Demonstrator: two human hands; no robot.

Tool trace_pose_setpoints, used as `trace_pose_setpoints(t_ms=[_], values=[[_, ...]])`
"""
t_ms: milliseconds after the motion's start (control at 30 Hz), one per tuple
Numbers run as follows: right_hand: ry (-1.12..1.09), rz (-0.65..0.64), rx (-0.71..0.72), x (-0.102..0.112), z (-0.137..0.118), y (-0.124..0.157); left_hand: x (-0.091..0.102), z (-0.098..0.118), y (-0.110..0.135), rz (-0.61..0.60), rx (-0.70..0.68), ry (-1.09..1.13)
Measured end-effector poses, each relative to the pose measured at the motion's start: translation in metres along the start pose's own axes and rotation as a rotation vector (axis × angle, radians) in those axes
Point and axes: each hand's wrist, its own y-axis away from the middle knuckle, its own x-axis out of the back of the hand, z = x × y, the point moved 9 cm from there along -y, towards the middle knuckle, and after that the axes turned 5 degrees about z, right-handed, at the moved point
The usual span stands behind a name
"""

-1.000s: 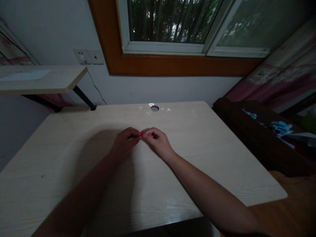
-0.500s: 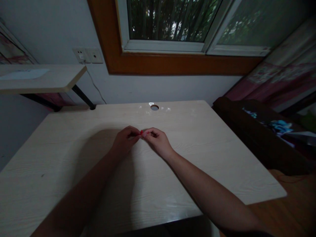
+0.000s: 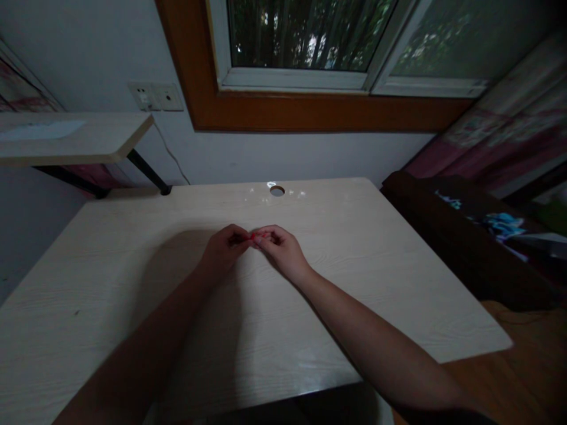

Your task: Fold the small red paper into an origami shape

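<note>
Between my fingertips is a small red thing (image 3: 253, 236), mostly covered by the fingers and too small to name. My left hand (image 3: 222, 247) pinches it from the left, thumb and forefinger pressed together. From the right, my right hand (image 3: 283, 251) pinches the same red piece, and a bit of red also shows among its fingers. The fingertips of both hands nearly meet just above the pale wood-grain table (image 3: 354, 295), over its middle.
A round cable hole (image 3: 277, 190) lies near the table's back edge. At the left a raised shelf (image 3: 101, 133) on black legs holds a sheet of paper (image 3: 44, 130). Wall, sockets (image 3: 155, 96) and window stand behind. Dark brown furniture (image 3: 443, 236) with cloth is at the right.
Both hands stay in nearly the same place. Less of the red thing stands up between the fingertips, and the right fingers have shifted slightly over it.
</note>
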Motion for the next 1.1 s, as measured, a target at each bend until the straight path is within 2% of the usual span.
trace_pose_setpoints(t_ms=[233,367,533,867,1100], values=[[-0.057,-0.021,-0.050,-0.003,0.004,0.000,0.001,-0.011,-0.002,0.009,0.038,0.009],[-0.012,-0.037,-0.055,-0.004,0.003,-0.001,0.004,-0.011,-0.004,0.045,0.022,-0.002],[0.061,-0.083,-0.057,-0.005,0.003,-0.003,0.005,-0.007,-0.006,0.063,0.057,0.140],[0.023,-0.125,-0.056,-0.008,0.009,-0.003,-0.003,-0.007,-0.005,-0.005,0.121,0.302],[-0.008,-0.137,-0.096,-0.009,0.012,-0.003,-0.004,-0.005,-0.003,0.001,0.156,0.323]])
